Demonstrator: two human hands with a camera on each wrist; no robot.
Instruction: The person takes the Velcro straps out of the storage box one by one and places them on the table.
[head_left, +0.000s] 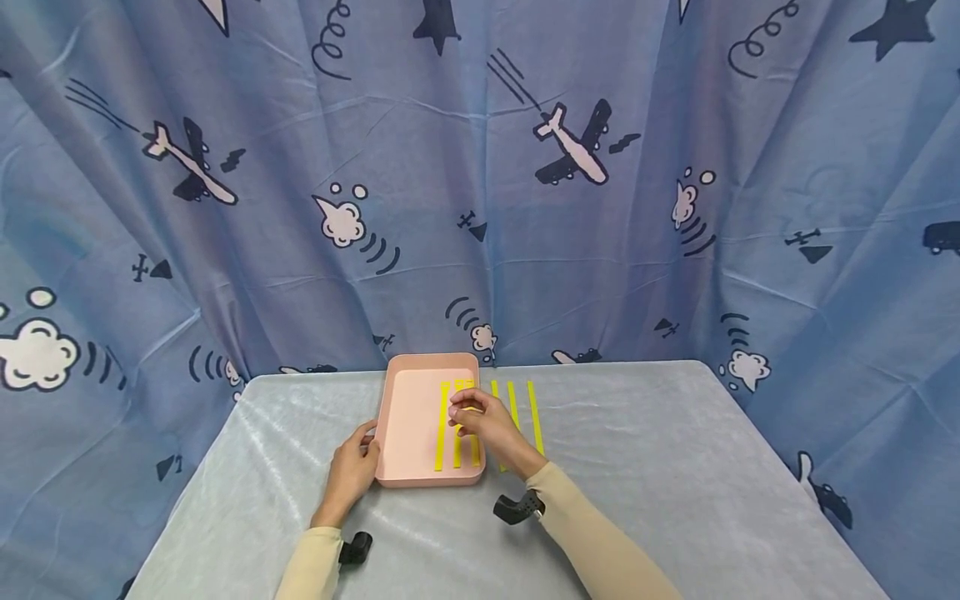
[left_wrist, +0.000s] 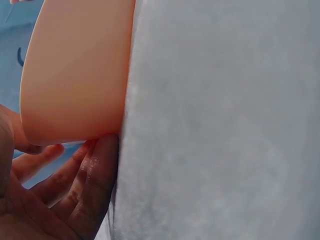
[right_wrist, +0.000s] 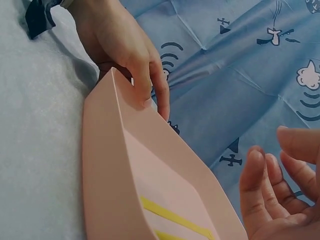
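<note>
Pale pink, the shallow, round-cornered tray lies on the table, yellow strips running lengthwise inside it. The left hand touches its left side, fingers relaxed; the right hand is over it, fingertips apart.

Backdrop: blue fabric curtain, full width behind the work area, soft vertical folds plus fine creases. Prints on it: navy-and-white cartoon airplanes with streak lines, white puffy clouds with dark curved lines, navy five-point stars along the top, dark looping squiggles, small dark triangles beside stick-like crosses. Dark print at right edge is cut off, can't identify. Table has a pale grey, soft-napped cloth cover, rounded far corners, slight wrinkles. Cover fills most of left wrist view.
</note>
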